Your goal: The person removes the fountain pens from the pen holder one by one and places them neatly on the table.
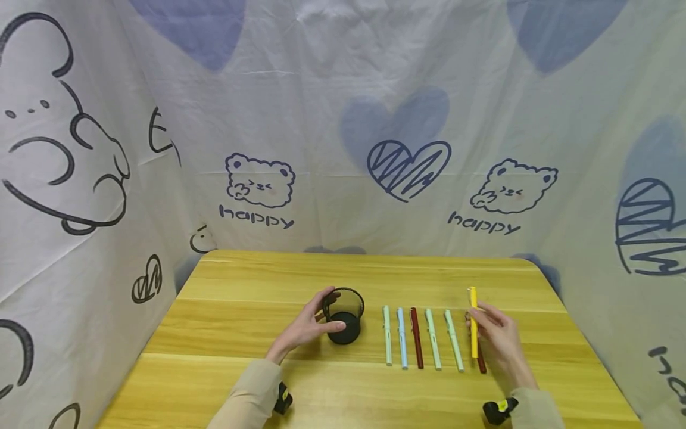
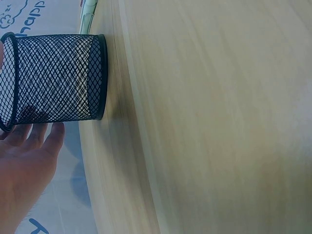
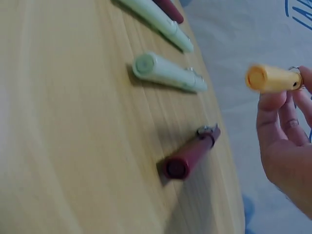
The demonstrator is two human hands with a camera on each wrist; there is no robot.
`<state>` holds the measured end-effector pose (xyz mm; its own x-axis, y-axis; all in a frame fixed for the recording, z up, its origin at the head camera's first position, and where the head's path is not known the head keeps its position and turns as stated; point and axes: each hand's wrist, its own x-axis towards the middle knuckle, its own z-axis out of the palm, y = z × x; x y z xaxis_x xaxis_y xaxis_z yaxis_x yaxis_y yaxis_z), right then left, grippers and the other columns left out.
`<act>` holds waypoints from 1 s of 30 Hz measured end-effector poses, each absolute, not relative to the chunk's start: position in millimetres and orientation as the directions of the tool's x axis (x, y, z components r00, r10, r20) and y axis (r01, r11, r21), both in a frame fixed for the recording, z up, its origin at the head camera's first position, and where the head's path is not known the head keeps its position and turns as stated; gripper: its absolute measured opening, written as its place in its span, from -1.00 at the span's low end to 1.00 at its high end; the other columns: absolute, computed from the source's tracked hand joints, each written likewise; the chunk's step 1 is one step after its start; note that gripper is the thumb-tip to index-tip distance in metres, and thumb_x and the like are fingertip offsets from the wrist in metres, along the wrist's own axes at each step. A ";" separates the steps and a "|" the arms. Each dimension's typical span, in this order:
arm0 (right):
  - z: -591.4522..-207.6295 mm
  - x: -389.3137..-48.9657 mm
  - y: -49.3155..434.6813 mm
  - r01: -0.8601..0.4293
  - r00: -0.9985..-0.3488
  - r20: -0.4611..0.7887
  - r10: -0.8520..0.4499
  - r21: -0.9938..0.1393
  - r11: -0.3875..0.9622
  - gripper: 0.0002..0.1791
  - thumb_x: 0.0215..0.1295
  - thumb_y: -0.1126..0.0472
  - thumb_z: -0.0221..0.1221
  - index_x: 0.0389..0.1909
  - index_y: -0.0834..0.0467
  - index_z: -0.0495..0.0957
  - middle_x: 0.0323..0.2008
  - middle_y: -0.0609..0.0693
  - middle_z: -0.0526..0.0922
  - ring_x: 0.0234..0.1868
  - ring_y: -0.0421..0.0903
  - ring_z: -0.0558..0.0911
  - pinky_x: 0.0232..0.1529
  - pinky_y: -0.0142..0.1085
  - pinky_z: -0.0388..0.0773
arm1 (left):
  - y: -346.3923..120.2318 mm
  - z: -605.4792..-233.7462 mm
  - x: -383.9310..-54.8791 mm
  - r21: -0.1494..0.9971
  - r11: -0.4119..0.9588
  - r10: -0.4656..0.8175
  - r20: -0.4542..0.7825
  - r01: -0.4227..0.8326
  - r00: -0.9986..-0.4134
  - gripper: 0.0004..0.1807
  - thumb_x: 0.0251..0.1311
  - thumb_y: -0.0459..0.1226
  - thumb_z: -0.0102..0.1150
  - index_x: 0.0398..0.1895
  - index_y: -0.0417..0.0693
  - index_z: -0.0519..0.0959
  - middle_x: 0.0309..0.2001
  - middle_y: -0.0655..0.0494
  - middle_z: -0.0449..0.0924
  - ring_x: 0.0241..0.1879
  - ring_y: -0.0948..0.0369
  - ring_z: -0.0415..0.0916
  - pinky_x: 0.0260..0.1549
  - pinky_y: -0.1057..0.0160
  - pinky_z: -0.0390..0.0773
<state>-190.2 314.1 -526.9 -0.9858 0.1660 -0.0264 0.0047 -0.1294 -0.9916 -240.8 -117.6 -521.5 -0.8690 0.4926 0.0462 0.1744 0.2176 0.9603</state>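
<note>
My left hand (image 1: 305, 329) holds a black mesh pen holder (image 1: 345, 335) upright on the table, thumb in front and fingers at its far left side. The left wrist view shows the mesh wall (image 2: 53, 78) close up. My right hand (image 1: 502, 338) pinches a yellow pen (image 1: 474, 333), raised off the table at the right end of a row of pens. Below it lies a dark red pen (image 1: 482, 361), partly hidden in the head view but plain in the right wrist view (image 3: 192, 153). The yellow pen's end (image 3: 268, 79) points toward the right wrist camera.
Between the hands lie a light green pen (image 1: 387, 336), a light blue pen (image 1: 402, 339), another dark red pen (image 1: 416, 339) and two more light green pens (image 1: 453, 341), side by side. The wooden table (image 1: 257, 280) meets a printed cloth (image 1: 321, 208) at back and sides.
</note>
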 end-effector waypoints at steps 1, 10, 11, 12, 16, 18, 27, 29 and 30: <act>-526.6 -190.0 316.4 0.030 -0.982 -0.043 0.183 -0.997 -0.075 -0.77 0.43 0.19 0.22 0.05 -0.07 0.62 -0.33 -0.30 0.77 -0.33 -0.33 0.72 -0.36 -0.49 0.64 | -117.5 -521.4 -240.9 0.960 0.218 0.493 0.045 0.173 -0.869 -0.01 0.24 -0.21 0.38 0.61 -0.05 -0.02 0.56 -0.13 0.15 0.59 -0.15 -0.02 0.52 -0.28 0.06; -532.4 -190.2 332.2 0.122 -0.963 -0.034 0.267 -0.939 0.321 -0.37 0.47 0.08 0.17 0.36 0.44 0.36 -0.44 -0.58 0.57 -0.35 -0.53 0.56 -0.31 -0.54 0.58 | -117.7 -520.9 -241.3 0.960 0.218 0.492 0.046 0.174 -0.869 0.00 0.24 -0.21 0.38 0.61 -0.07 -0.02 0.56 -0.14 0.16 0.59 -0.15 -0.03 0.52 -0.29 0.06; -532.9 -189.7 333.4 0.126 -0.962 -0.028 0.271 -0.927 0.352 -0.38 0.48 0.08 0.17 0.34 0.45 0.38 -0.44 -0.57 0.55 -0.35 -0.54 0.54 -0.30 -0.56 0.58 | -117.7 -520.7 -241.3 0.960 0.218 0.492 0.047 0.176 -0.869 0.00 0.24 -0.21 0.38 0.61 -0.07 -0.03 0.56 -0.14 0.16 0.59 -0.15 -0.03 0.52 -0.29 0.06; -534.3 -189.8 335.2 0.131 -0.961 -0.023 0.276 -0.916 0.379 -0.40 0.47 0.09 0.17 0.32 0.46 0.40 -0.44 -0.55 0.55 -0.35 -0.56 0.53 -0.30 -0.57 0.57 | -117.7 -520.6 -241.3 0.960 0.218 0.492 0.047 0.176 -0.869 0.00 0.24 -0.21 0.38 0.61 -0.07 -0.02 0.56 -0.13 0.16 0.59 -0.15 -0.03 0.52 -0.29 0.06; -538.5 -189.4 341.2 0.162 -0.959 -0.031 0.282 -0.877 0.453 -0.44 0.47 0.12 0.17 0.27 0.47 0.44 -0.36 -0.37 0.59 -0.37 -0.54 0.49 -0.29 -0.56 0.54 | -117.7 -521.1 -241.6 0.958 0.226 0.492 0.045 0.177 -0.869 0.00 0.24 -0.20 0.39 0.61 -0.05 -0.02 0.56 -0.12 0.16 0.59 -0.14 -0.02 0.52 -0.29 0.06; -540.4 -190.0 343.4 0.183 -0.957 -0.047 0.286 -0.864 0.469 -0.44 0.46 0.12 0.17 0.28 0.45 0.44 -0.33 -0.30 0.62 -0.38 -0.53 0.49 -0.29 -0.56 0.53 | -117.7 -521.5 -241.9 0.957 0.229 0.493 0.042 0.176 -0.869 0.00 0.23 -0.20 0.39 0.61 -0.04 -0.02 0.56 -0.12 0.16 0.59 -0.14 -0.02 0.52 -0.28 0.07; -545.8 -193.7 350.1 0.184 -0.960 -0.033 0.277 -0.820 0.541 -0.47 0.43 0.16 0.21 0.22 0.48 0.48 -0.20 0.19 0.76 -0.43 -0.55 0.49 -0.33 -0.55 0.53 | -118.2 -522.8 -243.2 0.960 0.222 0.497 0.042 0.173 -0.867 -0.01 0.24 -0.21 0.38 0.61 -0.04 -0.02 0.56 -0.12 0.16 0.59 -0.14 -0.03 0.52 -0.28 0.06; -546.8 -193.5 351.5 0.189 -0.960 -0.033 0.279 -0.811 0.553 -0.49 0.42 0.17 0.22 0.19 0.48 0.49 -0.20 0.20 0.76 -0.44 -0.53 0.49 -0.33 -0.54 0.53 | -118.3 -522.7 -243.2 0.960 0.223 0.497 0.040 0.172 -0.867 -0.01 0.24 -0.20 0.38 0.61 -0.04 -0.02 0.56 -0.12 0.16 0.59 -0.14 -0.03 0.52 -0.28 0.06; -547.1 -193.4 352.2 0.190 -0.960 -0.032 0.279 -0.806 0.561 -0.49 0.41 0.16 0.22 0.19 0.49 0.50 -0.20 0.21 0.75 -0.43 -0.52 0.50 -0.34 -0.54 0.53 | -118.2 -522.8 -243.3 0.960 0.223 0.497 0.040 0.172 -0.867 -0.01 0.24 -0.20 0.38 0.61 -0.04 -0.02 0.56 -0.12 0.16 0.59 -0.14 -0.03 0.52 -0.28 0.06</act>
<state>-193.4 352.2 -547.1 -0.9598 0.2790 -0.0322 0.1901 0.5611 -0.8056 -243.3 -118.2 -522.8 -0.8668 0.4971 0.0404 0.1725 0.2227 0.9595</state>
